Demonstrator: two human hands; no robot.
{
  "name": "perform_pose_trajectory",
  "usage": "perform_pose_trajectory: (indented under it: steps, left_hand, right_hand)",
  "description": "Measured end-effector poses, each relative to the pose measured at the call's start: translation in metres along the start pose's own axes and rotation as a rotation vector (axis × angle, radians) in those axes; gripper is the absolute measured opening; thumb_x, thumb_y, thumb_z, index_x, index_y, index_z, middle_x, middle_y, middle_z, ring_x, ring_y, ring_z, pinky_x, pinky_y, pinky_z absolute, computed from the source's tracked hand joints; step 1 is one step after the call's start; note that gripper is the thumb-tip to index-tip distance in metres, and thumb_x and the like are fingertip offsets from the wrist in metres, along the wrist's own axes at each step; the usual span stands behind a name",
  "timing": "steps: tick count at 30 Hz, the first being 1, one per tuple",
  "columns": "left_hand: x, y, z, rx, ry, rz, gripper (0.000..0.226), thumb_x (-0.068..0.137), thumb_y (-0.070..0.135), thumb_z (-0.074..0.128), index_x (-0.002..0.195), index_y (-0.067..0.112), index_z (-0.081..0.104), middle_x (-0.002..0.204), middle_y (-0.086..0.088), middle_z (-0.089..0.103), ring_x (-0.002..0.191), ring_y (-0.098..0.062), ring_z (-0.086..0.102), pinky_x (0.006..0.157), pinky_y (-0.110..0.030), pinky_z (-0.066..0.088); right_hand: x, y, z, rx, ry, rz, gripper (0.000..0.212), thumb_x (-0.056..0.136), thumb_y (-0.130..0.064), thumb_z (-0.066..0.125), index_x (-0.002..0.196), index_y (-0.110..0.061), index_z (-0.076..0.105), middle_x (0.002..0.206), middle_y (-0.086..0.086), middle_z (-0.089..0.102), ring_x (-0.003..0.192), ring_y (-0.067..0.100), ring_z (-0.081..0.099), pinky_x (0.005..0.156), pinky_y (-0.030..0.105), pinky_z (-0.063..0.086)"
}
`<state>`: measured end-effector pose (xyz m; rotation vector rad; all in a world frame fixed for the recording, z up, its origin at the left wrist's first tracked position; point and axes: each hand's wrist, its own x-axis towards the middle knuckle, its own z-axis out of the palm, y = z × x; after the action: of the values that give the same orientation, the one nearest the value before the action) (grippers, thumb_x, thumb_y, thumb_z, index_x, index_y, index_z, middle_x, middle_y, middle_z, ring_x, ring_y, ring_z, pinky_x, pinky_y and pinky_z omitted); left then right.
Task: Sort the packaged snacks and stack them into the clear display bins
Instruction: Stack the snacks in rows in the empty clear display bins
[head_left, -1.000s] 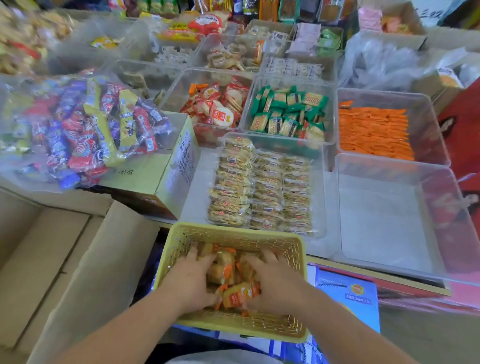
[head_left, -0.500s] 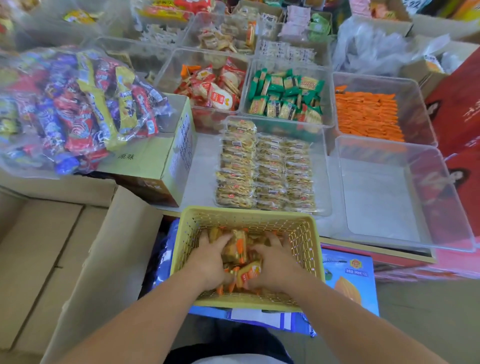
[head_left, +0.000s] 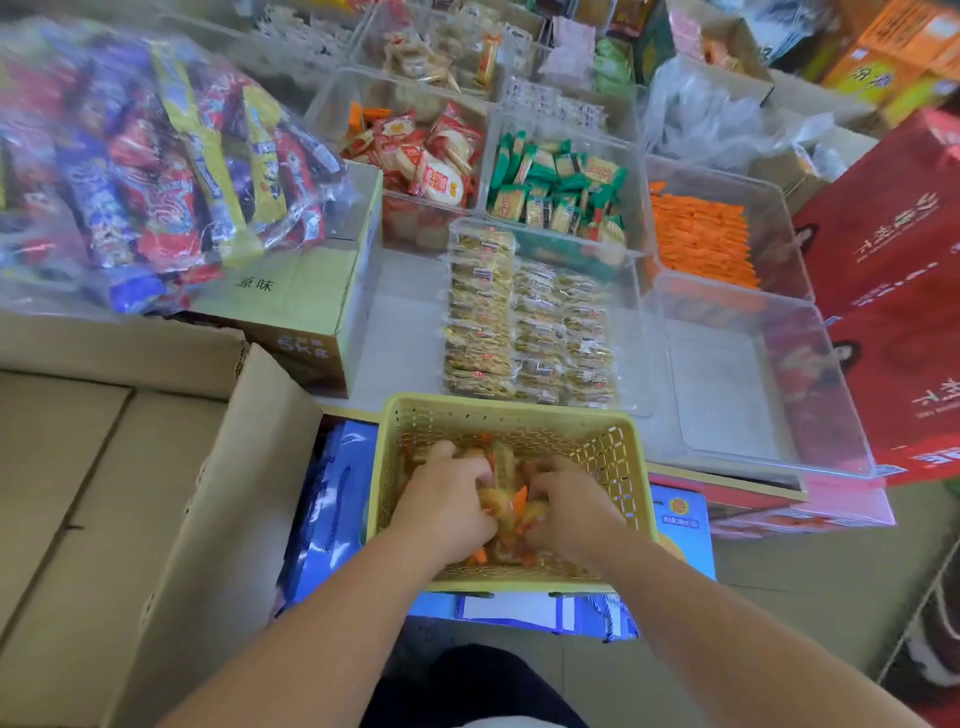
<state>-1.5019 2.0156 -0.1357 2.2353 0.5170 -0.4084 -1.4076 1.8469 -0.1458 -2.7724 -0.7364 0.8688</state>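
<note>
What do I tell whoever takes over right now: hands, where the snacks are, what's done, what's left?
Hands: left hand and right hand are both down in the yellow basket, fingers curled round the orange-and-yellow packets between them.
Done: tan packets lie stacked in rows in the near clear bin.
Left: lift the basket's packets out and stack them. The clear bin on the right looks empty, so it is probably where they go.
</note>
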Motion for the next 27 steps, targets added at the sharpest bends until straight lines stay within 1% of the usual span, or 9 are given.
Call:
perform_pose_trajectory:
  steps: [3,6,8,10,13,18,21,23,27]
  left_hand:
    - [-0.013,0.007,-0.012,-0.163,0.073,0.043,0.033,0.074,0.030,0.082,0.100,0.041,0.064,0.141,0.006,0.035,0.109,-0.015,0.051,0.079,-0.017,0.041]
    - [-0.034,0.012,-0.027,-0.447,0.182,0.039,0.033,0.072,0.028,0.089,0.094,0.040,0.068,0.127,0.018,0.047,0.101,0.008,0.051,0.075,-0.004,0.031]
    - [-0.049,0.017,-0.035,-0.755,0.179,-0.028,0.034,0.073,0.023,0.091,0.092,0.043,0.071,0.117,0.022,0.060,0.094,0.010,0.060,0.071,-0.009,0.046]
    - [-0.059,0.024,-0.037,-1.081,0.096,-0.101,0.036,0.068,0.022,0.094,0.091,0.041,0.074,0.107,0.009,0.073,0.085,-0.009,0.072,0.066,-0.029,0.058]
    - [-0.068,0.038,-0.034,-1.328,-0.008,-0.138,0.049,0.048,0.031,0.094,0.094,0.030,0.076,0.098,-0.008,0.075,0.080,-0.026,0.069,0.073,-0.045,0.057]
    - [-0.063,0.093,-0.008,-1.506,-0.075,-0.129,0.036,0.055,0.029,0.087,0.090,0.027,0.078,0.097,-0.016,0.076,0.076,-0.032,0.070,0.065,-0.046,0.059]
    - [-0.049,0.135,0.017,-1.539,-0.092,-0.133,0.039,0.057,0.030,0.084,0.096,0.027,0.078,0.098,-0.016,0.076,0.074,-0.032,0.070,0.072,-0.047,0.055]
    - [-0.037,0.165,0.037,-1.552,-0.102,-0.136,0.054,0.059,0.025,0.087,0.111,0.019,0.074,0.102,-0.017,0.074,0.076,-0.031,0.070,0.073,-0.047,0.055]
    - [-0.017,0.231,0.083,-1.550,-0.070,-0.129,0.065,0.063,0.034,0.092,0.120,0.012,0.070,0.108,-0.021,0.069,0.087,-0.035,0.066,0.080,-0.057,0.054]
  right_hand:
    - [-0.011,0.002,-0.008,0.089,0.045,0.028,0.045,0.062,-0.036,0.089,0.103,-0.022,0.075,0.129,-0.013,0.050,0.110,0.014,0.060,0.088,0.028,0.052]
    - [-0.033,-0.003,-0.025,0.199,0.089,0.017,0.034,0.056,-0.043,0.088,0.081,-0.037,0.064,0.116,-0.022,0.045,0.092,0.002,0.056,0.066,0.010,0.040]
    - [-0.049,-0.003,-0.036,0.279,0.141,0.002,0.035,0.052,-0.050,0.086,0.072,-0.038,0.060,0.114,-0.026,0.046,0.094,-0.001,0.057,0.065,0.003,0.035]
    - [-0.065,0.000,-0.049,0.394,0.203,0.005,0.043,0.048,-0.059,0.084,0.078,-0.036,0.064,0.117,-0.030,0.051,0.099,-0.009,0.056,0.069,0.003,0.038]
    - [-0.087,0.012,-0.067,0.605,0.293,0.050,0.058,0.041,-0.067,0.082,0.088,-0.037,0.066,0.119,-0.033,0.057,0.100,-0.010,0.059,0.075,0.010,0.043]
    - [-0.103,0.059,-0.098,1.084,0.334,0.093,0.055,0.047,-0.051,0.090,0.092,-0.024,0.074,0.104,-0.016,0.075,0.087,0.012,0.071,0.072,0.026,0.056]
    - [-0.099,0.099,-0.111,1.310,0.302,0.063,0.060,0.053,-0.059,0.092,0.090,-0.018,0.071,0.087,0.008,0.072,0.090,0.024,0.071,0.099,0.062,0.049]
    - [-0.090,0.128,-0.117,1.391,0.268,0.020,0.066,0.056,-0.062,0.091,0.097,-0.015,0.069,0.097,0.024,0.069,0.098,0.032,0.070,0.098,0.075,0.040]
    - [-0.077,0.184,-0.132,1.418,0.163,-0.106,0.065,0.068,-0.056,0.087,0.124,-0.030,0.067,0.121,0.009,0.071,0.114,0.029,0.068,0.094,0.050,0.056]
